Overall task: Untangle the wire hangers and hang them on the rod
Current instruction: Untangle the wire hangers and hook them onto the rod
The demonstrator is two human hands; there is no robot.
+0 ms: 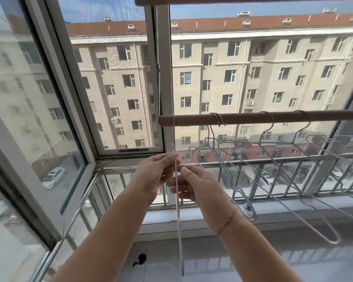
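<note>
Held hanger (178,220): edge-on, upright, below the rod's left end.
Left hand (153,174): fingertips pinch its wire.
Right hand (194,186): fingers curled around its wire.
Rod (253,118): horizontal, carries other hangers (217,119) at right.

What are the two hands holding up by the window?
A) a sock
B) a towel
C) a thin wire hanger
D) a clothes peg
C: the left hand and the right hand both pinch a thin wire hanger, seen edge-on, whose top reaches up to the brown rod.
</note>
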